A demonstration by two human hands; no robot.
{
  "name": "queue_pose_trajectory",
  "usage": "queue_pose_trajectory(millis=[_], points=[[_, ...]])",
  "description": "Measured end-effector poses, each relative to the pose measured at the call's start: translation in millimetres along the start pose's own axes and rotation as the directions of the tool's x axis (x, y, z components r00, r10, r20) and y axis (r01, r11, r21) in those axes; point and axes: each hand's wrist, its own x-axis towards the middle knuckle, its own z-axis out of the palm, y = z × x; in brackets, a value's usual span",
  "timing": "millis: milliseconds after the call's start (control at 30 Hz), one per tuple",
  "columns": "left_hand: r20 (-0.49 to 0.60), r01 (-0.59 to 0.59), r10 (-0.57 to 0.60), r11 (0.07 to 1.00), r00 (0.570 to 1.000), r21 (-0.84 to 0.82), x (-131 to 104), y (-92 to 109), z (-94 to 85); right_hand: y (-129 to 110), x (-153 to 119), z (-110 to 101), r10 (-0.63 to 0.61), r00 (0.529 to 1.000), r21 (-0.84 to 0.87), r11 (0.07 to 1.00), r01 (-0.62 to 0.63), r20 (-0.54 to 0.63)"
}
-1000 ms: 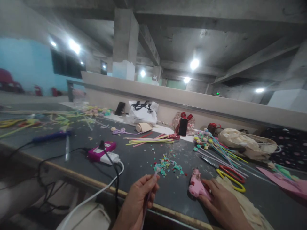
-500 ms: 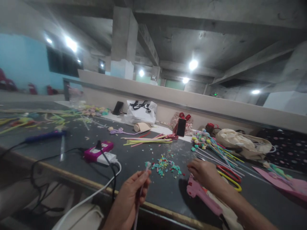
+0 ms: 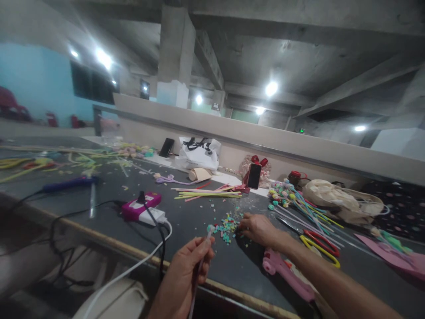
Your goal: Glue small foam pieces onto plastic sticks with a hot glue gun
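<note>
1. Dark tabletop (image 3: 189, 221), concrete ceiling (image 3: 299, 48); our white cable (image 3: 151, 253) crosses the edge at ten o'clock.
2. Our left hand (image 3: 194, 261) clamps a thin stick (image 3: 209, 235), near the bits (image 3: 227, 227) at twelve.
3. Right hand (image 3: 257, 228) there, grip unclear; glue gun (image 3: 288, 275) at two.

Bare hands (image 3: 195, 258) (forearms (image 3: 318, 263) bare too)

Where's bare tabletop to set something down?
Between the power strip and the left hand; also between that hand and the pink glue gun. Crowded: the colored bits by the right hand, and the scissors beside the stemmed bundle.
</note>
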Motion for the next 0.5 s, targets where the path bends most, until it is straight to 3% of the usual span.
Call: queue_pose_trajectory(millis=[267,500], points=[[-0.001,0.013,-0.013,1.0,1.0,0.016,-3.0,-1.3,4.3,6.8,6.5,-5.8,0.054,0.997,0.295,0.955,-0.035,-0.057],[-0.03,0.026,-0.025,0.999,0.999,0.026,-7.0,-4.7,11.5,0.2,4.9,-10.5,0.117,0.993,0.651,0.752,-0.101,0.018]])
